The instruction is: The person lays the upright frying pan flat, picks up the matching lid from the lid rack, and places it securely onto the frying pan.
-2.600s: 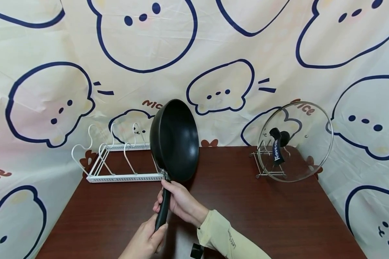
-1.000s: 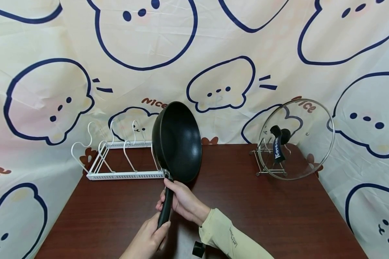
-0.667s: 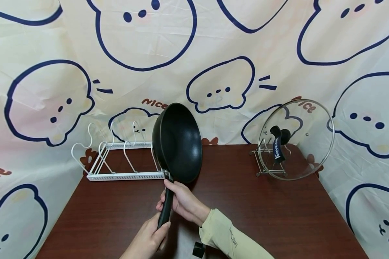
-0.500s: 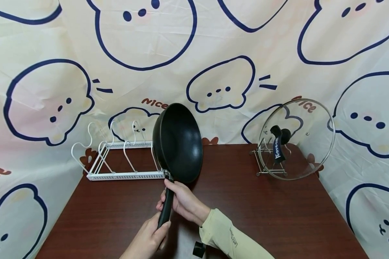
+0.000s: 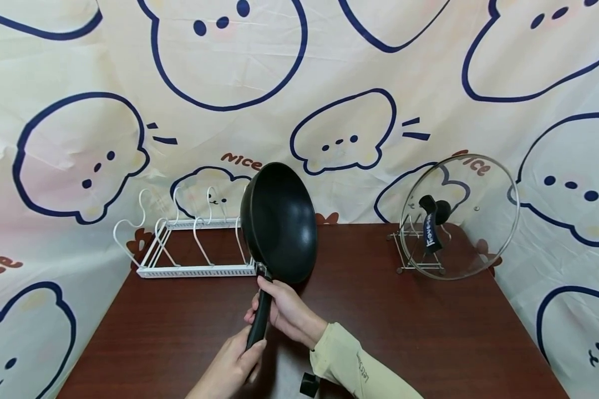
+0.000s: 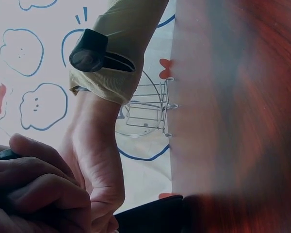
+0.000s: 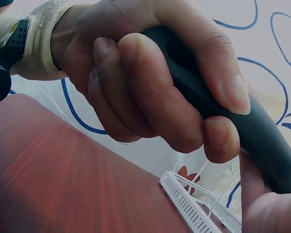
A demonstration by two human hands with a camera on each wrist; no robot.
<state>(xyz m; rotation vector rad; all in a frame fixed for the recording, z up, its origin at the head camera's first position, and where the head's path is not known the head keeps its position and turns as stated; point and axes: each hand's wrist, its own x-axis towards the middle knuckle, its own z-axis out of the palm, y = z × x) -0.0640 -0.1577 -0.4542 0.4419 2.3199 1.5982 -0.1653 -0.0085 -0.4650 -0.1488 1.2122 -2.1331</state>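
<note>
I count one black wok (image 5: 279,221), one glass lid (image 5: 459,221), one white dish rack (image 5: 197,271), one wire lid stand (image 5: 397,252), one surface (image 5: 379,327) and my two grips (image 5: 232,357) (image 5: 290,313).

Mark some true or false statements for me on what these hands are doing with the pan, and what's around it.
1. The left hand and the right hand both hold the handle of the pan. True.
2. The left hand is closer to the pan's bowl than the right. False: the right hand is closer.
3. The pan lies flat. False: it is tipped up, its inside showing.
4. The lid is see-through, with a dark knob. True.
5. From the head camera, the white rack is right of the pan. False: the white rack is on the left.
</note>
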